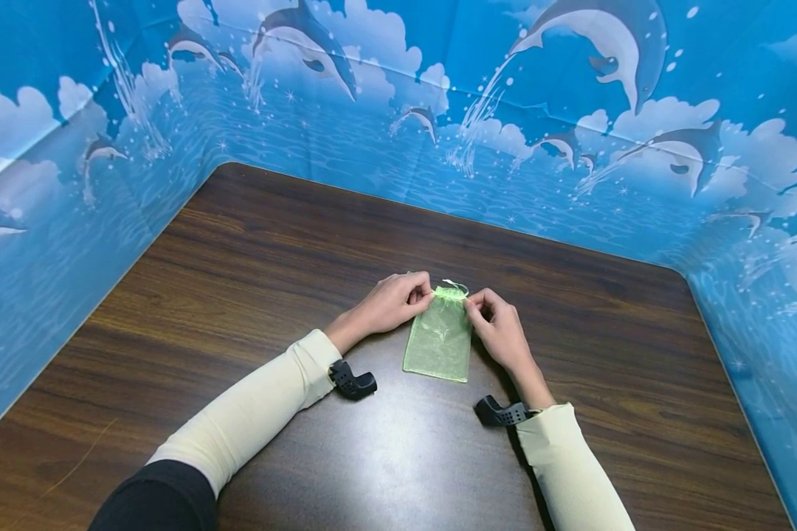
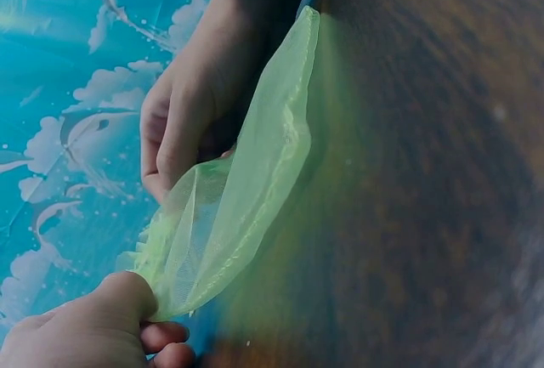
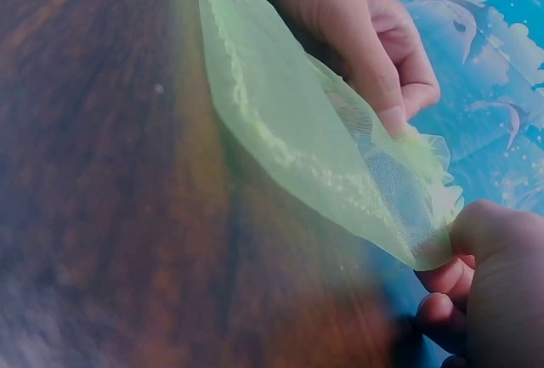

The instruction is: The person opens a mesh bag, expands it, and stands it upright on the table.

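Note:
A sheer light-green drawstring pouch (image 1: 438,343) is spread between both hands in the head view, its gathered neck on the far side. My left hand (image 1: 398,301) pinches the neck's left corner between thumb and fingers. At the opposite corner, my right hand (image 1: 500,326) pinches the neck the same way. A pale drawstring loop (image 1: 457,285) sticks out past the ruffled top. From the left wrist view, the pouch (image 2: 272,147) bows outward, with the thumb of the left hand (image 2: 93,325) on its edge. The right wrist view has the right hand (image 3: 501,274) gripping the near corner.
A dark wood-grain table (image 1: 272,243) lies under the hands. Blue dolphin-print cloth (image 1: 372,147) walls its back and sides. Black wrist cameras are strapped on the left wrist (image 1: 353,380) and right wrist (image 1: 501,411), over cream sleeves (image 1: 252,413).

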`<state>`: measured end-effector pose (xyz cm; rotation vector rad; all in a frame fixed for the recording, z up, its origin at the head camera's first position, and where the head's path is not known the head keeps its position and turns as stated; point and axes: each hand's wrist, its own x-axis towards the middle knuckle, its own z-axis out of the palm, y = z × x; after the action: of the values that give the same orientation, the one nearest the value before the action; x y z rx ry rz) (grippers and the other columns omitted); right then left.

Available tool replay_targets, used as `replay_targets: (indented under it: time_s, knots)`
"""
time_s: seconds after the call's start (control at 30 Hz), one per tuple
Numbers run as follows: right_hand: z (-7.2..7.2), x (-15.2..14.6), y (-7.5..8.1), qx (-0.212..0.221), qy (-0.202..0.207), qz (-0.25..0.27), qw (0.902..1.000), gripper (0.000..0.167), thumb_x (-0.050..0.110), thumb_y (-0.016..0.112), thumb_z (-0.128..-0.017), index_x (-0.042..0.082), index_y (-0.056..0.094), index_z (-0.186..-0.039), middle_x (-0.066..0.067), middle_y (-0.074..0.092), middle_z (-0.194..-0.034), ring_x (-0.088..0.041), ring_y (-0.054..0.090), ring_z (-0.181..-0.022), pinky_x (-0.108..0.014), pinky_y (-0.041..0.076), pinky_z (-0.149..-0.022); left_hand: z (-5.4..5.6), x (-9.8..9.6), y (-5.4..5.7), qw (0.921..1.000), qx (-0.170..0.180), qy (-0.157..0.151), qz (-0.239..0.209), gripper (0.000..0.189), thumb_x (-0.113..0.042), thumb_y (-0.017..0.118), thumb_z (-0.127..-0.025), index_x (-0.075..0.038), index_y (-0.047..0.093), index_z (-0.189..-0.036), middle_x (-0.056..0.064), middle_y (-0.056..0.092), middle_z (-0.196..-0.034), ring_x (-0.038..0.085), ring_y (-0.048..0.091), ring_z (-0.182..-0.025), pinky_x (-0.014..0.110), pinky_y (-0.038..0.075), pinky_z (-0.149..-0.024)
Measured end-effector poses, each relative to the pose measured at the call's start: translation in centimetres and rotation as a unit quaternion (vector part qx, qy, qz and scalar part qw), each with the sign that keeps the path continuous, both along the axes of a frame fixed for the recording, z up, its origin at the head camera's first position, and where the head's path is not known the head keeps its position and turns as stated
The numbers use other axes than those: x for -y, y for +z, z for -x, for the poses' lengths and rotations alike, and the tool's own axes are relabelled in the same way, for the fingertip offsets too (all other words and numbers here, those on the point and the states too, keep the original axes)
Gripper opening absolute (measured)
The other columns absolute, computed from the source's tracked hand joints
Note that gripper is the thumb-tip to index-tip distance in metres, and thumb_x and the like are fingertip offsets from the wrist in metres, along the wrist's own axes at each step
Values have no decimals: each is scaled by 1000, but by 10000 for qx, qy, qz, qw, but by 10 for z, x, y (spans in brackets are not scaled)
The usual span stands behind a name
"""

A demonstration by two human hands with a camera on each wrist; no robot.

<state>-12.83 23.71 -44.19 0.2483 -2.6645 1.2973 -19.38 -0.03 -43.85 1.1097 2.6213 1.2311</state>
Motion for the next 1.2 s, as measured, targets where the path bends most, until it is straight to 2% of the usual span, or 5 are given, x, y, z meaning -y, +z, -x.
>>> replay_targets:
  time_s: [0.2, 0.43, 0.73, 1.0, 1.2]
  knots:
    - [1, -1, 0, -34, -7, 8, 10000, 16, 21, 60, -107, 9, 67, -97, -3, 60, -78, -10, 49, -64, -23, 39, -60, 0, 0, 0, 9999, 118, 40, -38, 11, -18, 63, -103, -18, 62, -92, -5, 60, -78, 8, 54, -70, 25, 42, -67]
    - [1, -2, -1, -8, 18, 179, 9998, 18, 23, 58, -108, 10, 65, -98, -2, 60, -78, -12, 50, -65, -24, 40, -59, 1, 1, 1, 9988, 476, 62, 1, 18, -31, 55, -109, -20, 69, -104, -7, 64, -80, 7, 54, -70, 26, 42, -70]
    - [2, -1, -1, 229, 12, -6, 9997, 19, 28, 60, -107, 11, 67, -107, -3, 61, -84, -11, 49, -67, -24, 40, -62, 2, 1, 0, 9985, 532, -77, -75, 13, -25, 59, -108, -19, 69, -102, -5, 65, -79, 8, 56, -69, 24, 43, -68]
    - [2, -1, -1, 122, 128, -100, 9998, 18, 27, 61, -107, 11, 68, -102, -4, 61, -79, -11, 49, -66, -24, 40, -62, 2, 2, 1, 9979, 618, -134, -147, 10, -25, 63, -106, -19, 70, -102, -3, 66, -79, 9, 56, -68, 25, 43, -66]
    - [1, -1, -1, 102, 109, -44, 9999, 19, 27, 61, -107, 11, 69, -100, -5, 62, -78, -11, 49, -65, -25, 39, -61, 2, 1, 0, 9984, 543, -118, -86, 11, -24, 63, -105, -21, 69, -96, -5, 65, -77, 8, 57, -67, 24, 43, -66]
